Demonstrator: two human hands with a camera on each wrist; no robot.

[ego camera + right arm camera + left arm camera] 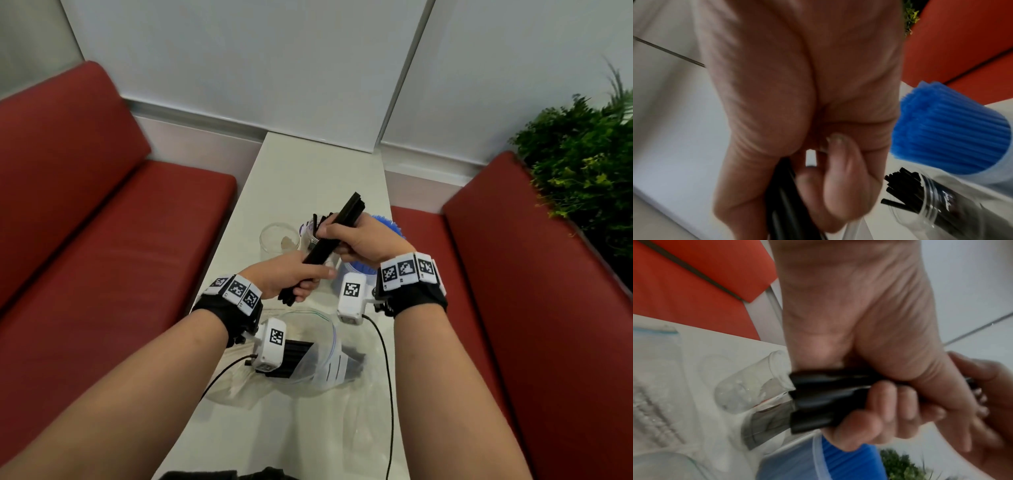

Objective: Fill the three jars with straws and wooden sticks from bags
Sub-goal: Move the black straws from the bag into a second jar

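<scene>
Red benches (pixel 85 212) flank both long edges of the table (pixel 308 171), w/ a plant (pixel 582 164) behind the right one. The table is narrow and white, running away toward the far wall.

Near edge, centre: clear bag (pixel 308 356) lying flat, mouth open, black straws inside (pixel 294 353), partly hidden by the left wrist cam.

Mid-table, a row of three jars. Blue jar (pixel 953 133) by the right edge, packed w/ blue straws standing upright, their tops well above the rim. Middle jar (pixel 941 209) just left of it, holding a few black straws leaning at odd angles. Empty jar (pixel 279 241) nearest the left edge, clear; a small pale patch shows inside, can't tell what.

Above the jars, a black bundle (pixel 337 233) held in the air, tilted, its top end toward the far edge and its low end toward the near-left. Both hands on it!

Left hand (pixel 291 277) grasps the lower end, fingers (pixel 888 404) curled under, thumb over the top; the straw ends poke out past the hand in the left wrist view.

Right hand (pixel 363 240) grips the bundle higher up, fingers (pixel 840 170) wrapped round, just in front of the middle jar. The right wrist view is blurry, but black straws show running through the closed palm.
</scene>
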